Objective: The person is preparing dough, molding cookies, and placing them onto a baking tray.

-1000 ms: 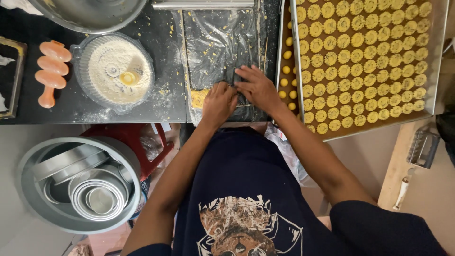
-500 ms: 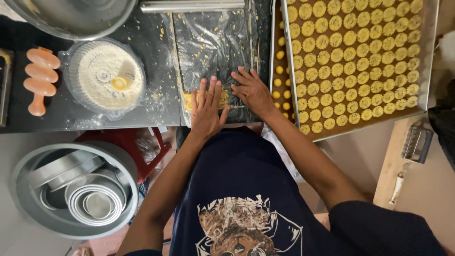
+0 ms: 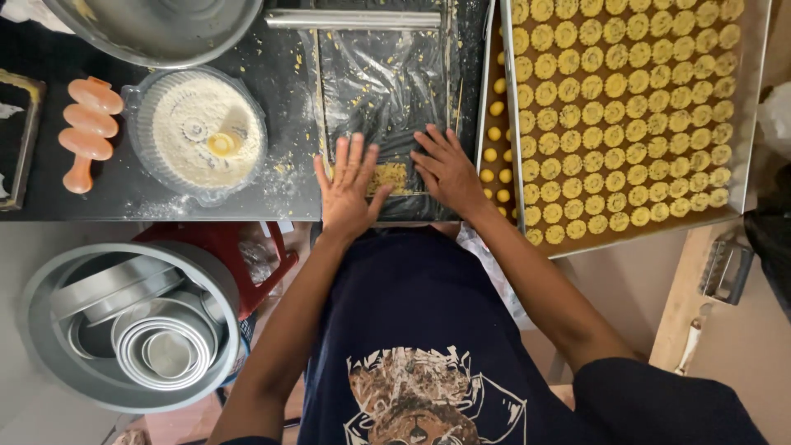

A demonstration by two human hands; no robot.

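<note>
while my left hand (image 3: 346, 194) and right hand (image 3: 445, 169) lie spread flat on the plastic sheet (image 3: 383, 82), dough (image 3: 387, 177) between them waits unshaped; the tray (image 3: 754, 124) beside my right hand is nearly full of cookies (image 3: 626, 107).

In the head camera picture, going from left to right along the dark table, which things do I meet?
Orange ridged tool → bowl of flour → left hand → right hand → small yellow dough balls → tray of cookies.

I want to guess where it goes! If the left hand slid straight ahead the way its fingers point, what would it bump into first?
The left hand lies flat, fingers pointing up the crinkled plastic sheet. Straight on, it would probably meet the metal rolling pin lying across the sheet's far end; nothing else shows in between.
</note>
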